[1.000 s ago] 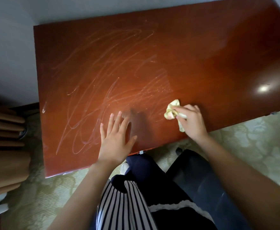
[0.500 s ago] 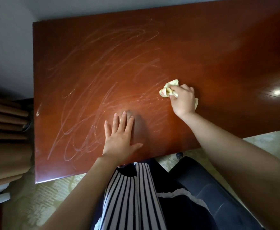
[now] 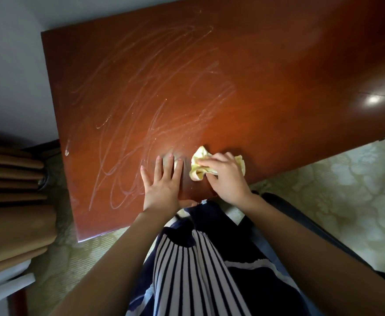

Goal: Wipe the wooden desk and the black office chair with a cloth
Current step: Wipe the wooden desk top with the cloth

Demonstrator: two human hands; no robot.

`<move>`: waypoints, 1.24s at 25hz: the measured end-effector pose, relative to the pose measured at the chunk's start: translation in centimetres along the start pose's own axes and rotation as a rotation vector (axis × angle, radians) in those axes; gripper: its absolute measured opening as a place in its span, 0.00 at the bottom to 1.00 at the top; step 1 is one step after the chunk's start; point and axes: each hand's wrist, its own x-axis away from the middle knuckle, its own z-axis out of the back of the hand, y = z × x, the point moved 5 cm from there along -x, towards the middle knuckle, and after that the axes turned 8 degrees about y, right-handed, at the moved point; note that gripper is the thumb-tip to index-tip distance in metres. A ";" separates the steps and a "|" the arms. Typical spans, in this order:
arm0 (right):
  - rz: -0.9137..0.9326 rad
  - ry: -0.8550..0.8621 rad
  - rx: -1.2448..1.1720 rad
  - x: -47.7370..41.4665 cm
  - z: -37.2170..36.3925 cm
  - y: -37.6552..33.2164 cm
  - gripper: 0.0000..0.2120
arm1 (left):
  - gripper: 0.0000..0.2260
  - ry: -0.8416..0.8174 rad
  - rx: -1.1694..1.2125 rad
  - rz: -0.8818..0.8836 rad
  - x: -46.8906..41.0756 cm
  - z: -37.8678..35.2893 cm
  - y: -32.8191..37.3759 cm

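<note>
Yellow cloth (image 3: 199, 166) scrunched on bench (image 3: 255, 76) near front edge. R hand (image 3: 226, 179) grips it, fingers curled over. L hand (image 3: 161, 185) flat, fingers straight, pressing bench just beside. Cloth looks soft, light, floppy; hold it wadded under palm. Bench glossy, prob slick.

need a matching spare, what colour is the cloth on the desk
Pale yellow cloth, seen in the head view.
</note>
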 end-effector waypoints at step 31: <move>0.223 -0.051 0.052 5.2 -2.1 -3.5 0.19 | 0.53 0.143 0.202 -0.012 3.1 -1.6 -4.3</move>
